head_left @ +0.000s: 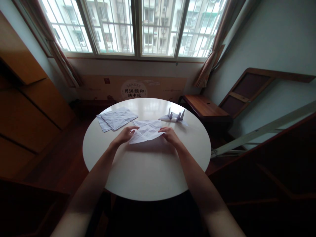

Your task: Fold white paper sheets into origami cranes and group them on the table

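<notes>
Paper (146, 131), creased and white, lies mid-frame on the round table (148, 174), my left hand (125, 135) pinching its left edge, my right hand (170, 134) its right; fingers seem closed on it, though small here. Uneven pull could tear a crease or slide it into the folded crane (174, 117) upper right.

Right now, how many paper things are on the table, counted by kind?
Held sheet, between left hand and right hand: 1
Flat sheets, stacked at left: 2
Folded figure: 1, perhaps more; too small to tell
Total: 4
</notes>
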The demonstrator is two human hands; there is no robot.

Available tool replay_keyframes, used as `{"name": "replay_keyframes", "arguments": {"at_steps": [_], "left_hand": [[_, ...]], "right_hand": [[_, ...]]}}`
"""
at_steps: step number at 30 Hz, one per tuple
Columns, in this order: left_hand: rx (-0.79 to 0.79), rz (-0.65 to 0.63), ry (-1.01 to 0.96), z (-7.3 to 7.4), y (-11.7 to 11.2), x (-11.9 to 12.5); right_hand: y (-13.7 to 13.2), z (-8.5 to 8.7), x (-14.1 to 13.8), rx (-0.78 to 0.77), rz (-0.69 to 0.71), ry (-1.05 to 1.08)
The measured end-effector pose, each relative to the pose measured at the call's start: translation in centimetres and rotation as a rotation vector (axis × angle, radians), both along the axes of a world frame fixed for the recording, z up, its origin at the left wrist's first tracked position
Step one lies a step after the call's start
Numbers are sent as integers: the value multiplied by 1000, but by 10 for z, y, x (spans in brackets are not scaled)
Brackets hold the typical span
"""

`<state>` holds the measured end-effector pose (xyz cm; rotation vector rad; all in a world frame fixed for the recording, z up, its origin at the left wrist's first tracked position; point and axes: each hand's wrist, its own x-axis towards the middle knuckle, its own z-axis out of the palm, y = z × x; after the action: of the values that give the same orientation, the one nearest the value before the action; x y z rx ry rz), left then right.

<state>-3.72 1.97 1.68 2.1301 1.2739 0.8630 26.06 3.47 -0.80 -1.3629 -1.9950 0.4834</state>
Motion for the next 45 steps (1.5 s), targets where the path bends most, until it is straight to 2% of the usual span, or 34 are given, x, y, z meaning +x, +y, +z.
{"name": "replay_keyframes", "arguments": {"at_steps": [1, 3, 7, 10, 17, 23, 27, 30, 32, 34, 36, 39, 42, 45], "left_hand": [[21, 40, 33, -1, 2, -5], [27, 36, 78, -3, 4, -13], [24, -165, 78, 0, 2, -17], [42, -199, 74, 0, 0, -10], [55, -35, 106, -10, 8, -7], [-62, 81, -65, -18, 18, -9], [-172, 174, -169, -21, 16, -6], [-242, 120, -269, -17, 10, -4], [-301, -15, -342, -13, 7, -3], [-350, -91, -387, -10, 5, -2], [-399, -87, -409, -10, 4, -2], [-456, -36, -410, -12, 5, -2], [-393, 36, -339, -14, 3, -2], [-254, 179, -217, -13, 0, 0]], "right_hand": [[0, 1, 1, -4, 0, 21], [0, 4, 3, -12, -25, 47], [-1, 9, 3, -30, -126, 88], [-1, 12, 1, -53, -160, 96], [-2, 12, -1, -58, -146, 136], [0, 10, 0, -111, -145, 195], [-1, 9, -2, -153, -233, 107], [-2, 8, -3, -159, -277, 92], [-1, 7, -4, -169, -254, 149], [-1, 7, -5, -185, -216, 224], [-1, 7, -5, -199, -207, 253], [-2, 10, -5, -208, -268, 176], [-5, 12, -7, -208, -321, 75], [-10, 13, -10, -156, -332, -37]]}}
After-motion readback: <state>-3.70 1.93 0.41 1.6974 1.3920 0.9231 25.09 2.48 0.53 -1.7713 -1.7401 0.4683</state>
